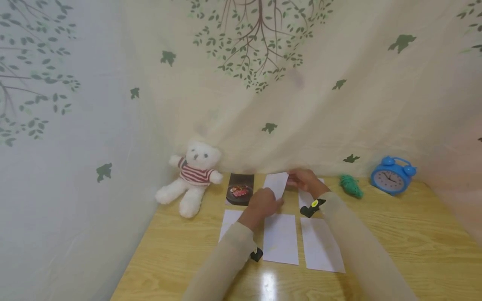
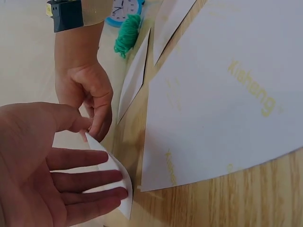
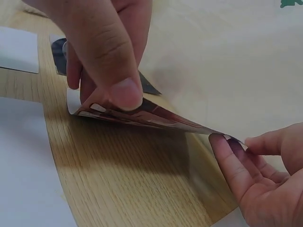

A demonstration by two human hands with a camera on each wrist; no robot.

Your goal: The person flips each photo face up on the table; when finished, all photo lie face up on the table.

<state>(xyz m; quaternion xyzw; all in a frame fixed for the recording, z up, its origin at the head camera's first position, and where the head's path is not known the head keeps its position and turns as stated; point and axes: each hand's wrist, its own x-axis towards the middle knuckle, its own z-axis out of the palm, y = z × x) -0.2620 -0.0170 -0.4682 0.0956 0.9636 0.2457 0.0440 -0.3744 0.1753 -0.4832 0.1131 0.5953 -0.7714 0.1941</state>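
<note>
Tabletop (image 1: pixel 395 234): was pale yellow wood with visible grain; a bright glare spot showed near the front.
Backdrop (image 1: pixel 188 96): cream cloth hung in soft folds behind and at both sides, printed with green leaves and thin branches.
Lifted card (image 1: pixel 276 184): was tilted up off the wood, middle of the back row, white back uppermost, printed face beneath.
Left hand (image 1: pixel 263 202): held its near end between thumb and fingers.
Right hand (image 1: pixel 306 182): pinched its far corner.
Food-photo card (image 1: pixel 240 190): lay face up, left of the lifted one.
White cards (image 1: pixel 280 240): three lay along the front row, another at back right, partly hidden.
Teddy bear (image 1: pixel 197 173): sat back left in a striped top.
Green yarn (image 1: pixel 351 186): lay back right.
Blue alarm clock (image 1: pixel 389 179): stood right of the yarn, near the cloth.
</note>
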